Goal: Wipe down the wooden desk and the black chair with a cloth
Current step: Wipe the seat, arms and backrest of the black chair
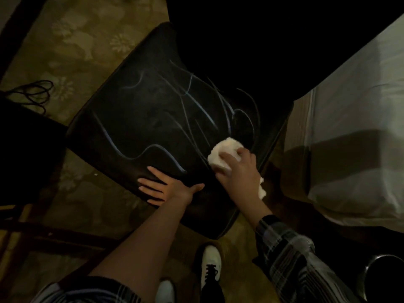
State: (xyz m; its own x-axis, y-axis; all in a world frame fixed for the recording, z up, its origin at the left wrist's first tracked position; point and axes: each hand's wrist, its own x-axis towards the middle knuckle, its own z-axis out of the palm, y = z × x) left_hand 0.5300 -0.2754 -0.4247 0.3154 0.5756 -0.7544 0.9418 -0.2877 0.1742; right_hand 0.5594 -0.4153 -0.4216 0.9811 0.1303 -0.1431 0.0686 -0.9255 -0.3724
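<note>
right hand (237, 169) fingers curled over the bunched white cloth (223, 154), pressing it onto the black chair (140, 119) seat's right side. left hand (166, 189) lay flat, fingers spread, steadying the near edge. overlapping strokes leftward would likely clean best.

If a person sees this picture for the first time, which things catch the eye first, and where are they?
The white cloth stands out, gripped by the right hand against the black chair seat at its right side. The left hand lies flat on the seat's near edge. Pale creases shine across the seat in the centre, and white bedding fills the right.
</note>
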